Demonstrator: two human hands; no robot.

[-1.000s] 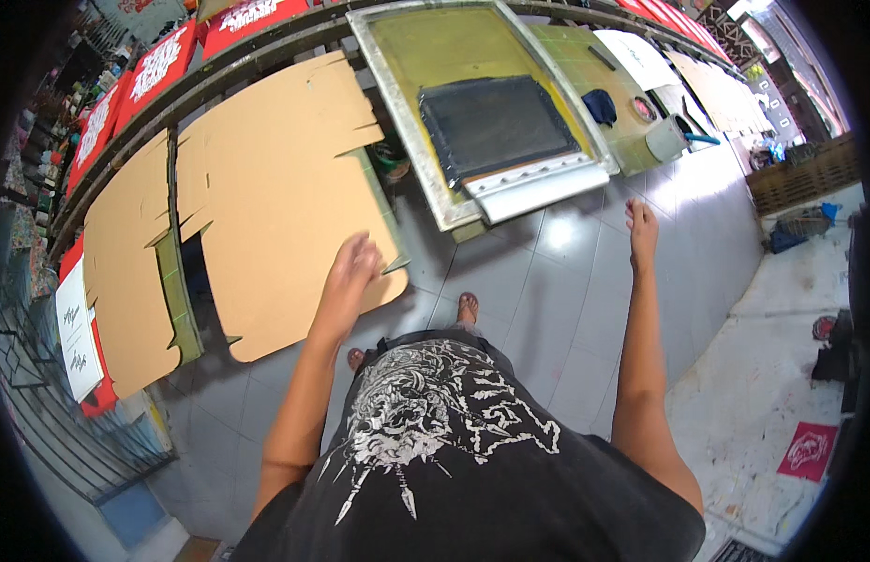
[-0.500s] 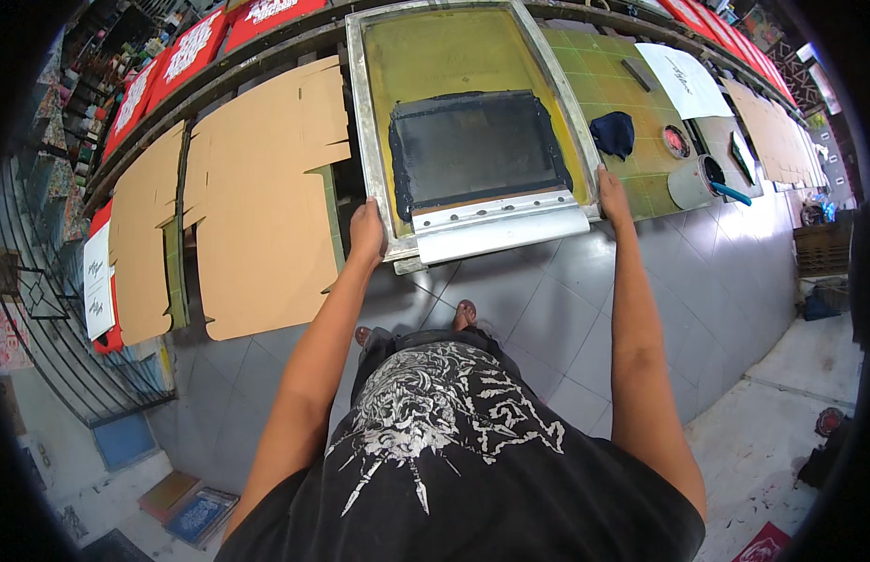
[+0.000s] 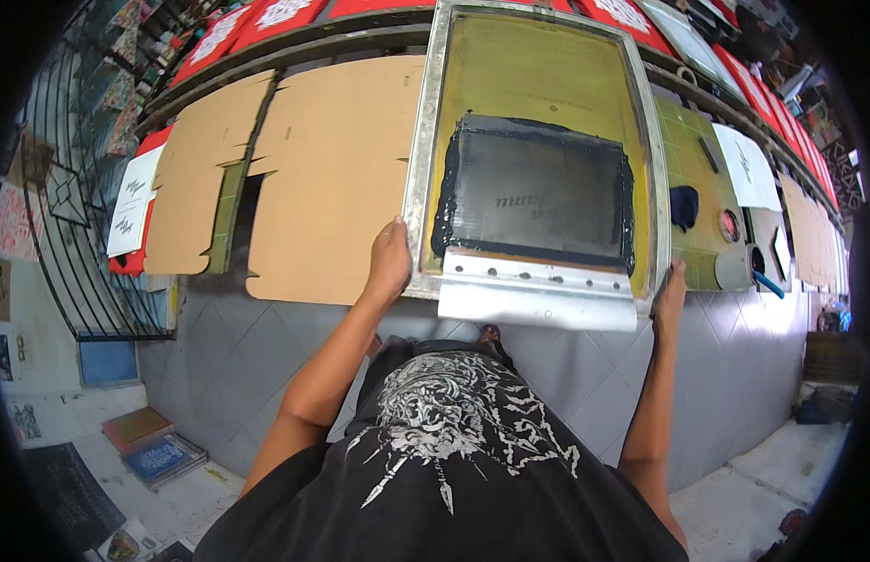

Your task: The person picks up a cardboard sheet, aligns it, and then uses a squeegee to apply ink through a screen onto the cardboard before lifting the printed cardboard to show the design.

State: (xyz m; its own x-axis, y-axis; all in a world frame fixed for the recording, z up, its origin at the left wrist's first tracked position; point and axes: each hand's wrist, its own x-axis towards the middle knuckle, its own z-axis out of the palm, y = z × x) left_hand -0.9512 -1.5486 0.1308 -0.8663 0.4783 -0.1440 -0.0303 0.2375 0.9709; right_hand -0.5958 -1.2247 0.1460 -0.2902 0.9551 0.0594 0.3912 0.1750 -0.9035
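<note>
A metal-framed screen-printing screen (image 3: 557, 67) with yellow-green mesh is held level before me. Thick dark ink rings a grey, faintly lettered area on its mesh. Across its near end lies a squeegee (image 3: 538, 305) with a silvery metal holder, overhanging the frame's near edge. My left hand (image 3: 390, 258) is closed around the frame's near left corner. At the near right corner my right hand (image 3: 671, 290) grips the frame's side, its fingers partly hidden below. Beneath the screen's left side runs a brown cardboard-covered board (image 3: 336, 178).
Another cardboard-covered board (image 3: 196, 178) stands farther left. To the right, a green board (image 3: 702, 192) carries a dark blue cloth (image 3: 684, 207), a round tub with pink contents (image 3: 729, 225) and a white bucket (image 3: 734, 269). Red printed shirts (image 3: 280, 11) line the far side. Grey tiles (image 3: 294, 332) cover the floor.
Held in both hands, the screen has come up nearer to me and shifted left over the cardboard-covered board. The squeegee travelled with it. My view has swung left.
</note>
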